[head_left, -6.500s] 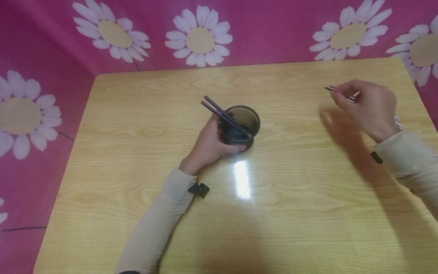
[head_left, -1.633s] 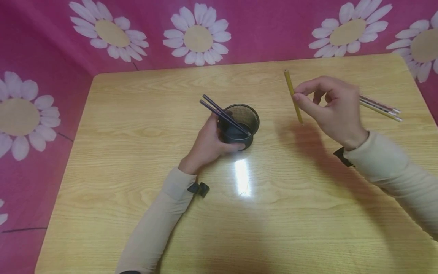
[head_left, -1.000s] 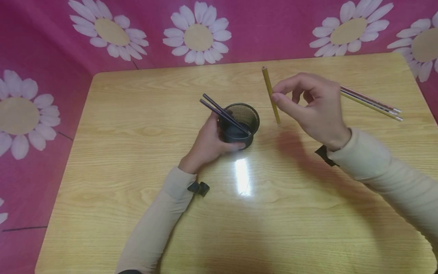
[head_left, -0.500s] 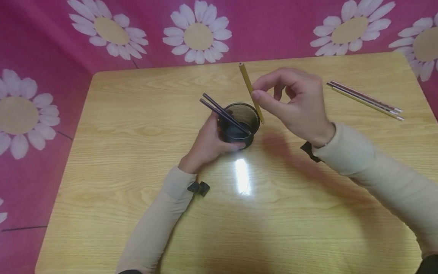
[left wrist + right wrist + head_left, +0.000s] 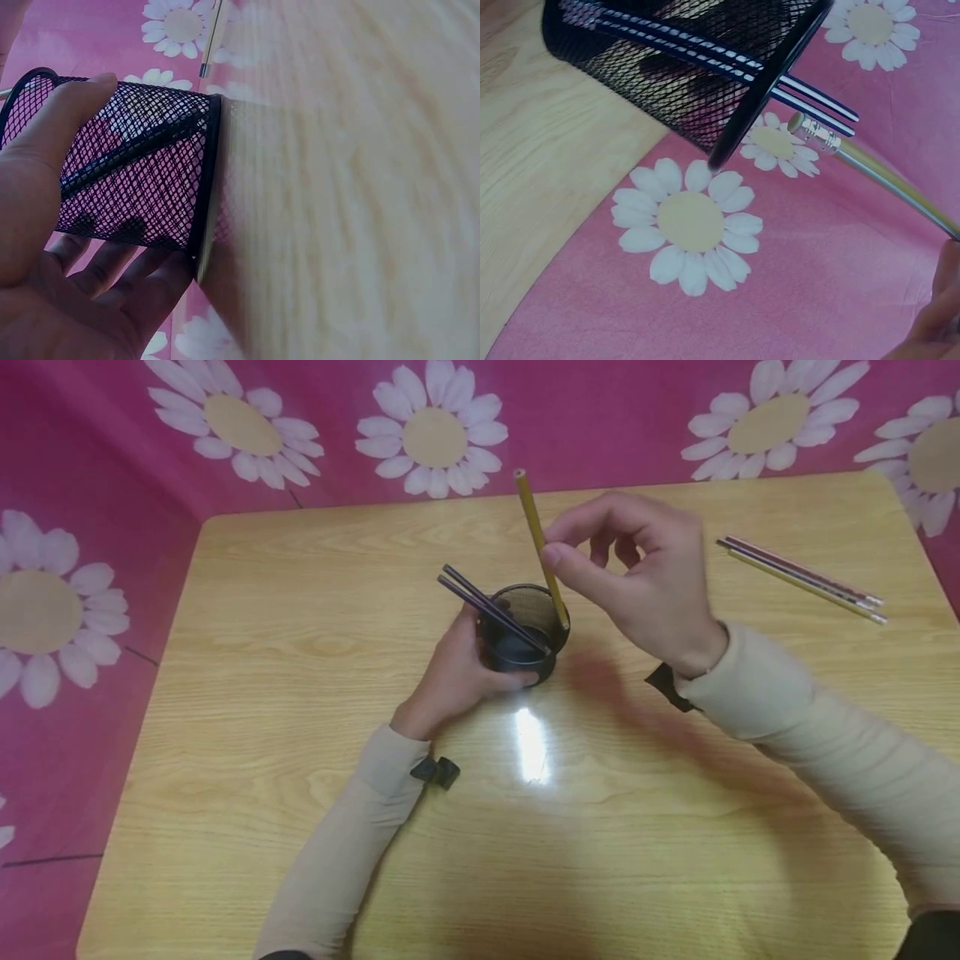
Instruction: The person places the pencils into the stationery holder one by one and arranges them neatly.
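My left hand grips a black mesh pencil cup from its left side, the thumb across the front. In the left wrist view the cup's base is right at the table top. Two dark pencils stand in the cup, leaning left over its rim. My right hand pinches a yellow pencil between thumb and forefinger, above and right of the cup. The pencil is tilted, its eraser end down. In the right wrist view that end is just outside the cup's rim, close to the dark pencils.
A small bundle of pencils, red, dark and yellow, lies at the right of the wooden table. A pink cloth with white daisies stands behind the table's back edge. Light glares off the table before the cup.
From the bundle at the right, my right hand has carried the yellow pencil left to the cup and lifted it slightly, uncovering the bundle. My left hand, cup and dark pencils have stayed put.
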